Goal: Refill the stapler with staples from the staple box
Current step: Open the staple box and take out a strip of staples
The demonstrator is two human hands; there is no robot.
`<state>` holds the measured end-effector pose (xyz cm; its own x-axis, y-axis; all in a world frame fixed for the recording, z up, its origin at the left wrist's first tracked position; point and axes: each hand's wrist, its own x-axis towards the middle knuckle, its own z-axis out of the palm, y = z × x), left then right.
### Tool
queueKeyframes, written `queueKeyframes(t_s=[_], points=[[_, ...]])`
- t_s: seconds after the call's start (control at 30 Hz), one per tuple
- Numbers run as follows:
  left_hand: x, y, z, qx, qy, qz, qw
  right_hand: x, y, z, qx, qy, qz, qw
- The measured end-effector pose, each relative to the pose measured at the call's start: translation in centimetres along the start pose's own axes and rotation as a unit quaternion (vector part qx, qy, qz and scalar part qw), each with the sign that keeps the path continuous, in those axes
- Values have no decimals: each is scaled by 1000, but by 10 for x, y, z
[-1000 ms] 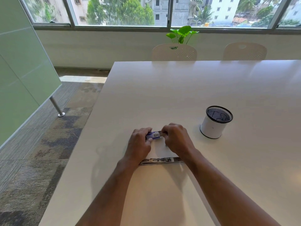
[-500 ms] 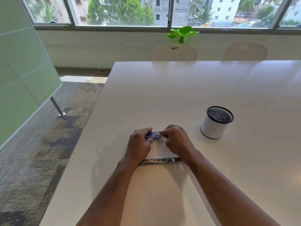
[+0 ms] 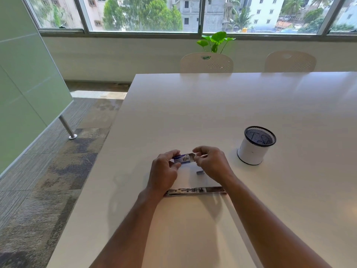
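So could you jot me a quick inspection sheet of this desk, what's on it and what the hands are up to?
Surface: white table, glossy.
Job's things: staple box, blue, held above the table with its inner tray slid out to the right; stapler lying opened flat near the wrists; small grey piece, perhaps staples, on the table.
Clutter: mesh pen cup, to the right.
Hands: left hand grips the box; right hand pinches its tray end.
Cables: nothing seen.
Surroundings: two chairs, plant, windows, carpet.
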<state>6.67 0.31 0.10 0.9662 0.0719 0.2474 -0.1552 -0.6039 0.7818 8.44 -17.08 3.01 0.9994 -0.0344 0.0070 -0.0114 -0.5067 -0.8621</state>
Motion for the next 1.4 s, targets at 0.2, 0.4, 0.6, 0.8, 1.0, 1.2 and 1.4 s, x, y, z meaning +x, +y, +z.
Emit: queueKeyframes(t_s=[0.2, 0.4, 0.6, 0.8, 1.0, 1.2, 1.4], points=[[1, -3, 2, -6, 6, 8, 1000, 1, -3, 1, 11, -16, 16, 1000], [1, -4, 3, -9, 8, 17, 1000, 4, -2, 2, 34, -23, 36, 999], [1, -4, 4, -19, 10, 30, 999, 5, 1, 1, 88, -13, 38, 995], [-1, -3, 4, -29, 16, 47, 998, 3, -1, 2, 89, -18, 33, 995], [-2, -1, 4, -33, 26, 57, 997, 5, 0, 4, 87, -26, 44, 995], [-1, -2, 4, -42, 31, 58, 997, 4, 1, 2, 131, -17, 61, 989], [-2, -1, 5, -48, 34, 60, 996, 3, 1, 1, 145, -20, 52, 988]])
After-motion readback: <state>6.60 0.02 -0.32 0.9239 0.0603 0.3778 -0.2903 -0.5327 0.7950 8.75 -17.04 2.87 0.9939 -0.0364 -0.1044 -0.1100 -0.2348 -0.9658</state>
